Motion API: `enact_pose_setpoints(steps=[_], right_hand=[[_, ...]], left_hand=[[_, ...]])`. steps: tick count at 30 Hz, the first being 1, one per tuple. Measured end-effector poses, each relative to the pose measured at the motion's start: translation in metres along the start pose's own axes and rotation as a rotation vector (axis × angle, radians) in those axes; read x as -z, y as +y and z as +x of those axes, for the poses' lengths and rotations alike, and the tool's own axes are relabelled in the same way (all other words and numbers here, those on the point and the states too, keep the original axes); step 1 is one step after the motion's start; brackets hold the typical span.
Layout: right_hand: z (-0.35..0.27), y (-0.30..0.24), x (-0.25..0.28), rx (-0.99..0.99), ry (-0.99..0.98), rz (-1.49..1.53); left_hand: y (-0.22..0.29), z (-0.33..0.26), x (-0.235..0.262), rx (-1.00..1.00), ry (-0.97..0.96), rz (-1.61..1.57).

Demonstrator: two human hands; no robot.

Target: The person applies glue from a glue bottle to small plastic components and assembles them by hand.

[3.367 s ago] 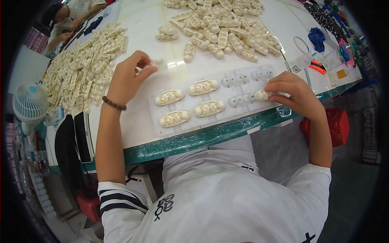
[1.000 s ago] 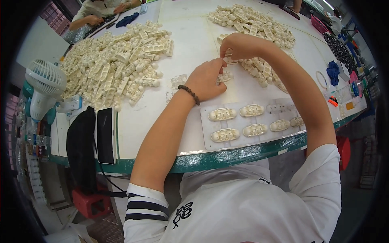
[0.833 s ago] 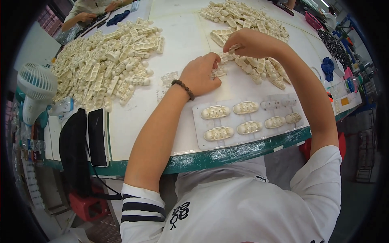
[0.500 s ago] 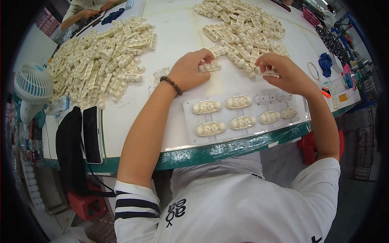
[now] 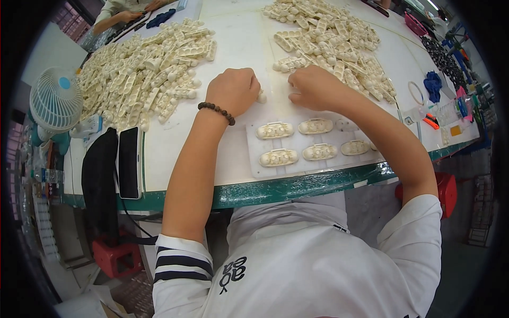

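My left hand (image 5: pixel 232 91), with a beaded bracelet at the wrist, is closed above the white table. The end of a cream plastic part (image 5: pixel 262 97) pokes out beside its fingers; the rest is hidden behind the hand. Facing it across a small gap, my right hand (image 5: pixel 316 89) has its fingers curled in, and whatever they hold, if anything, cannot be made out. Nearer to me lies a whitish holding plate (image 5: pixel 260 170) with oval cream plastic parts (image 5: pixel 274 130) seated in two rows. My right forearm covers the plate's right end.
Large heaps of cream plastic parts lie at the left (image 5: pixel 132 79) and far right (image 5: pixel 339 42). A fan (image 5: pixel 55 100), a black cloth (image 5: pixel 99 180) and a phone (image 5: pixel 130 164) are on the left. An orange-handled cutter (image 5: pixel 430 121) lies right. Another person's hand (image 5: pixel 129 16) shows at the far left.
My right hand has moved left toward my left hand, its fingers now curled tighter. The cream part at my left hand is mostly hidden now. The whole view has shifted slightly.
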State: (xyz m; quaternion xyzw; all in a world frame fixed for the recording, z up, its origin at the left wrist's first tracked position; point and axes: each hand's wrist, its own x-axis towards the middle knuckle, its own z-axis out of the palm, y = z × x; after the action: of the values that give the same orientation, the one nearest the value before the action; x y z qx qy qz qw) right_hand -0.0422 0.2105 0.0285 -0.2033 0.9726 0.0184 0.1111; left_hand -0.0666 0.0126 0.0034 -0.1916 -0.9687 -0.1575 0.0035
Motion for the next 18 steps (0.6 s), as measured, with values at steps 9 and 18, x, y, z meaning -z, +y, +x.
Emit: enact_pose_setpoints(steps=[9,18], right_hand=[[-0.013,0.021,0.02,0.206,0.114,0.337],[0.004,0.017,-0.012,0.321,0.209,0.127]], left_hand=[[-0.032,-0.007,-0.001,-0.552,0.186,-0.15],[-0.03,-0.006,-0.001,-0.309,0.006,-0.12]])
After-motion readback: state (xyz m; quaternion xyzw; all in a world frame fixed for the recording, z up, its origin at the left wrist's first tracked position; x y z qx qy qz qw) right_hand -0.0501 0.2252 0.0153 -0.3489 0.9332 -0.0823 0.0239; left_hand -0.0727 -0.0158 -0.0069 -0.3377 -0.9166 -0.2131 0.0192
